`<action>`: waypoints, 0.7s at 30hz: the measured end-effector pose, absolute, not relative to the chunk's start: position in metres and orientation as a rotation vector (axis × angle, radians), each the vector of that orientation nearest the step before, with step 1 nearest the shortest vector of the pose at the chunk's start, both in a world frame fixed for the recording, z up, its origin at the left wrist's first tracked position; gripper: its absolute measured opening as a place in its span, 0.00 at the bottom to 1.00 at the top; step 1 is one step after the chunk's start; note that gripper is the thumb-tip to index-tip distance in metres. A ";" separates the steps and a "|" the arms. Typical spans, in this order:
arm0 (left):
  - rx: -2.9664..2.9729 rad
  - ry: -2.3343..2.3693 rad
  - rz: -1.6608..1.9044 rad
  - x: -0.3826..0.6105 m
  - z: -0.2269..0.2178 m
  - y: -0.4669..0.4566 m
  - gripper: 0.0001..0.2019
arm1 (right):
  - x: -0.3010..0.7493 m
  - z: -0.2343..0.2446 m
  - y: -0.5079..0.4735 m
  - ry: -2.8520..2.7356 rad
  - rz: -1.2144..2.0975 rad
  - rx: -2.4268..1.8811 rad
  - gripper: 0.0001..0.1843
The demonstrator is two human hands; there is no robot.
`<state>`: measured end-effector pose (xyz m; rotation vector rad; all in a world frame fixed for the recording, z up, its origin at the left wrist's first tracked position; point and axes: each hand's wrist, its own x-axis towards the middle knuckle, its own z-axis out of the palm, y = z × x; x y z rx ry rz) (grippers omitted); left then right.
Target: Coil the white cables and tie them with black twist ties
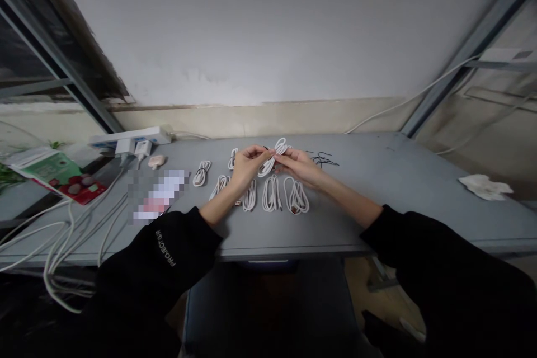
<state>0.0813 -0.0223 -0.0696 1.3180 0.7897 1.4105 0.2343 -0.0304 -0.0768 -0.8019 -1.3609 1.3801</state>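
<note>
Between my two hands, raised a little over the grey table, is a white cable (267,167) coiled into a bundle. My left hand (250,165) pinches its middle from the left. From the other side, the fingers of my right hand (297,164) close on the same spot. Just below lie several loose coiled white cables (272,194) in a row, partly covered by my left forearm. A coiled cable with a dark tie (202,173) rests farther left. Thin black ties (324,159) are scattered right of my right hand.
A white power strip (138,137) with plugged-in chargers stands at the back left, its cords trailing over the table's left side. Nearby are a pinkish plug (156,161), a blurred-out item (161,196) and a green-and-red packet (59,173). Crumpled white tissue (485,186) lies far right.
</note>
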 end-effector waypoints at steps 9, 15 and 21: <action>1.422 0.821 1.413 0.078 -0.068 -0.024 0.12 | 0.235 -0.080 -0.028 -1.347 1.372 -0.810 0.08; 1.445 0.715 1.304 0.077 -0.072 -0.021 0.12 | 0.241 -0.084 -0.021 -1.327 1.326 -0.830 0.10; 1.489 0.726 1.302 0.077 -0.078 -0.018 0.13 | 0.243 -0.088 -0.018 -1.469 1.239 -0.872 0.10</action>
